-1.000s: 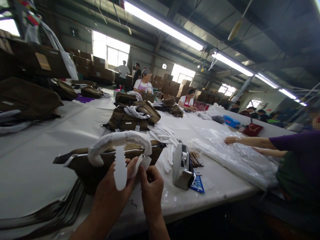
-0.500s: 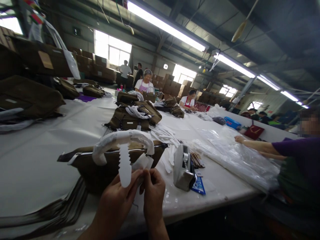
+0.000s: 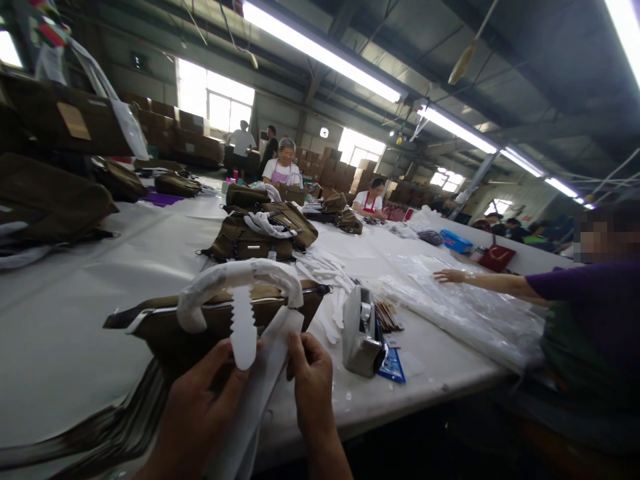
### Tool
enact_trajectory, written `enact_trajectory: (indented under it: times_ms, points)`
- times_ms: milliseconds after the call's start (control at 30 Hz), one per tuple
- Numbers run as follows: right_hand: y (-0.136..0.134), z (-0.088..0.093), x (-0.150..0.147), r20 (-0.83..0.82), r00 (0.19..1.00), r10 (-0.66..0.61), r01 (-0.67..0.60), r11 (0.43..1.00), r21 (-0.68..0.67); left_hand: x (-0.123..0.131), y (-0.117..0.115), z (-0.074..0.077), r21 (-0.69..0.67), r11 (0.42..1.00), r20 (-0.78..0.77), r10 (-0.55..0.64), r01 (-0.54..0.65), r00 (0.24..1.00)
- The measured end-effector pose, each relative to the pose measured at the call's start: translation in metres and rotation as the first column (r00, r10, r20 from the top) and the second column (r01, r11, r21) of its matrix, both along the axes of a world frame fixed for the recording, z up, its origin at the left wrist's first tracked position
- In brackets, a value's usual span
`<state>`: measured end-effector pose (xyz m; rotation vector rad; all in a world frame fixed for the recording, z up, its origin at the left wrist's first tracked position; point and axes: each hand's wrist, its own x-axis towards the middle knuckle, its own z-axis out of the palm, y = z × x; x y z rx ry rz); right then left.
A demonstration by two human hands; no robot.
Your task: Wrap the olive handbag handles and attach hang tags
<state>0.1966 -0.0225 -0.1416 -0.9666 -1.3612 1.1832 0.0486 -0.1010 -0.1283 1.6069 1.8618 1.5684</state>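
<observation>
By the front of the brown bag (image 3: 173,333), a white strip (image 3: 263,373) now hangs long; before, only a short bit showed, so more seems loose. The right hand (image 3: 313,380) pinches its edge; whether the left hand (image 3: 200,403) grips it cannot be told.

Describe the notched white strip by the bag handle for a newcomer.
On the white table, find the olive bag just beyond the left hand. Below its wrapped handle hangs a short white strip, its rounded tip near that hand. Its toothed edge sets it apart from the long, smooth-edged white sheet to its right.
</observation>
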Motion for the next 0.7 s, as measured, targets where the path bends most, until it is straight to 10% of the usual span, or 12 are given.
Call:
enact_trajectory:
  times_ms: [200, 367, 700]
  points:
    - [-0.001, -0.004, -0.001, -0.051, 0.997, 0.066, -0.067, 0.998, -0.008, 0.003, 0.008, 0.005, -0.221, 0.947, 0.171, -0.197, 0.232, 0.965]
    - [-0.002, 0.001, 0.004, 0.055, 0.998, 0.015, -0.02, 0.995, 0.094, 0.014, 0.022, 0.003, -0.167, 0.956, 0.345, -0.172, 0.241, 0.923]
    - [0.005, 0.012, -0.005, 0.222, 0.953, -0.205, 0.148, 0.957, 0.251, 0.013, 0.025, 0.008, -0.289, 0.945, 0.216, -0.094, 0.155, 0.972]
